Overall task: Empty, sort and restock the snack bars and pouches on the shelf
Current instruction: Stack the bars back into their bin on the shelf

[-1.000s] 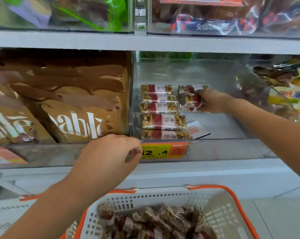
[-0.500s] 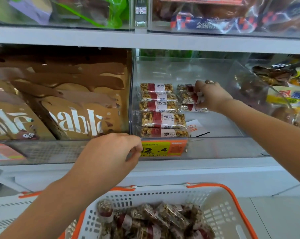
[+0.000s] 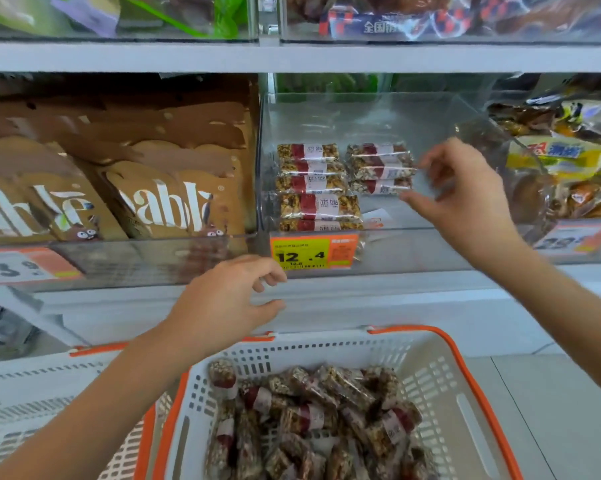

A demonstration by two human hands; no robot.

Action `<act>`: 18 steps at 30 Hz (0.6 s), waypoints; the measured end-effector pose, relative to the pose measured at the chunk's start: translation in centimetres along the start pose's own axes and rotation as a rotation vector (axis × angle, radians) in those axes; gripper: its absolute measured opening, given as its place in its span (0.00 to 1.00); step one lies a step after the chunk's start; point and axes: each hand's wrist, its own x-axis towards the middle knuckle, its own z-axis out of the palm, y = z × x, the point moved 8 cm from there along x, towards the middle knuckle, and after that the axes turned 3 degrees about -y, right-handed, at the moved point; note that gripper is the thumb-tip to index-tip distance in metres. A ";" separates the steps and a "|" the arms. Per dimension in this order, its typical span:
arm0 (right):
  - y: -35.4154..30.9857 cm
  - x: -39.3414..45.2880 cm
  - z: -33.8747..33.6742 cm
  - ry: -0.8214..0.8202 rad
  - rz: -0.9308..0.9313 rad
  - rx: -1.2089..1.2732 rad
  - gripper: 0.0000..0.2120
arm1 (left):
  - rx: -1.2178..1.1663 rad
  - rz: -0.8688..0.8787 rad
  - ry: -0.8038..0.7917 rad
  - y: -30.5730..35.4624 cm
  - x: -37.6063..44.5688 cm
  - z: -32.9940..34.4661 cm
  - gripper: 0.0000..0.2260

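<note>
Standing at far left, brown pouches [image 3: 160, 202] filled their clear compartment. The left hand [image 3: 223, 303] hovered just below the yellow price tag [image 3: 313, 252], fingers loosely curled and apart, holding nothing. Inside the clear bin [image 3: 368, 109], one column of snack bars [image 3: 314, 187] lay stacked beside a shorter stack [image 3: 378, 168]. The right hand [image 3: 465, 199], blurred, was spread open just beside that shorter stack, fingers apart, gripping nothing. Below, a white basket [image 3: 461, 386] with orange rim held more loose bars [image 3: 313, 420].
</note>
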 end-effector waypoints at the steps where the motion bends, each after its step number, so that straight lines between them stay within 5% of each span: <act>1: -1.0 -2.4 -0.7 0.085 -0.001 0.077 0.13 | -0.048 -0.022 -0.015 -0.5 -0.3 1.4 0.10; 4: -1.0 -9.7 2.1 0.128 0.069 0.239 0.12 | -0.180 -0.127 -0.110 -2.8 -2.0 7.8 0.08; 7: 3.3 -19.3 9.8 -0.133 0.347 0.249 0.10 | -0.180 -0.263 -0.303 -6.2 -5.3 16.4 0.08; 10: 7.8 -30.8 17.3 -0.646 0.513 0.109 0.15 | -0.162 -0.497 -0.473 -9.4 -10.4 24.3 0.15; 13: 8.9 -39.5 21.2 -1.208 0.520 0.032 0.31 | -0.187 -0.619 -0.649 -9.9 -16.0 31.0 0.24; 15: 8.8 -41.2 22.1 -1.290 0.578 0.077 0.31 | -0.056 -0.543 -0.748 -9.2 -18.2 34.2 0.33; 18: 9.4 -41.2 23.6 -1.140 0.753 0.193 0.24 | 0.224 -0.336 -0.716 -7.5 -18.1 35.3 0.36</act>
